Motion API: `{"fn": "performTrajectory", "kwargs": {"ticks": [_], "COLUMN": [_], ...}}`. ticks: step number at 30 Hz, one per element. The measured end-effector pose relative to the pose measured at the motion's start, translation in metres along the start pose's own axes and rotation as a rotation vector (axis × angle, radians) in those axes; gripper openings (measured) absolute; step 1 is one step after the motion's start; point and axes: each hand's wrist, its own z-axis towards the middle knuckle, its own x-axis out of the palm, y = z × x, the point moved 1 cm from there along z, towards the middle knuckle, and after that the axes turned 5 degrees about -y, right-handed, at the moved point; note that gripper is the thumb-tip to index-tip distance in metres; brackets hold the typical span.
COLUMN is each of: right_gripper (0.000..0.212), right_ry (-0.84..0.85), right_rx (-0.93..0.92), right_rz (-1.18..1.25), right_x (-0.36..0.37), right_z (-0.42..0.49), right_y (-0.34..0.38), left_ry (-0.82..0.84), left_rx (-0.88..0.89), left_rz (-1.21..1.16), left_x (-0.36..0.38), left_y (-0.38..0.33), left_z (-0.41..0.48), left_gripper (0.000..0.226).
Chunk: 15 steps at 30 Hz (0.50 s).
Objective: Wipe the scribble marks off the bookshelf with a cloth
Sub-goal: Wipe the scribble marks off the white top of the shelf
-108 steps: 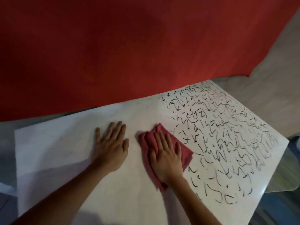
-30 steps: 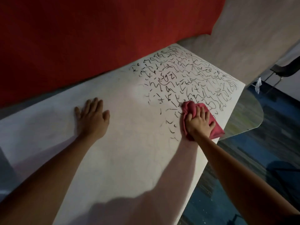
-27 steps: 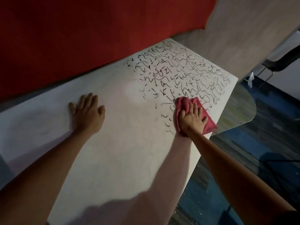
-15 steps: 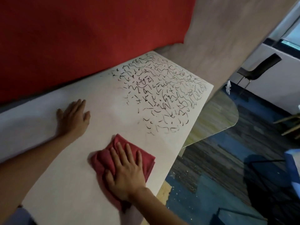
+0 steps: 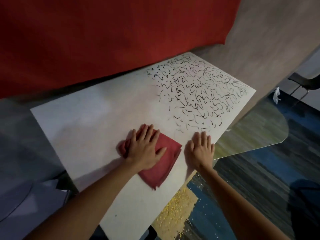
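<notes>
Left hand (image 5: 145, 149) lies flat atop the red cloth (image 5: 168, 161), covering its upper-left part.

Left grip (image 5: 145, 149) and right grip (image 5: 200, 150) lie flat, fingers extended.

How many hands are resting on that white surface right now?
2. The left hand presses flat on the red cloth, midway along the bookshelf; the right hand lies flat on the bare top beside it, near the edge, below the scribble marks. None seems hidden.
</notes>
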Motion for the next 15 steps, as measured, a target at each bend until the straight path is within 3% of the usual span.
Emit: {"fn": "performTrajectory", "kwargs": {"ticks": [5, 11, 15], "right_gripper": [0.072, 0.058, 0.058], "right_ry": [-0.038, -0.016, -0.009], "right_rx": [0.013, 0.015, 0.006], "right_rz": [-0.043, -0.042, -0.005], "right_x": [0.003, 0.004, 0.003], "right_z": [0.001, 0.002, 0.002], "right_y": [0.000, -0.003, -0.003], "left_ry": [-0.044, -0.091, -0.104], "left_rx": [-0.144, -0.181, -0.187], "left_rz": [-0.040, -0.032, -0.026], "left_x": [-0.006, 0.003, 0.005], "left_y": [0.017, -0.017, 0.030], "left_z": [0.040, -0.009, -0.051], "left_gripper": [0.068, 0.068, 0.073]}}
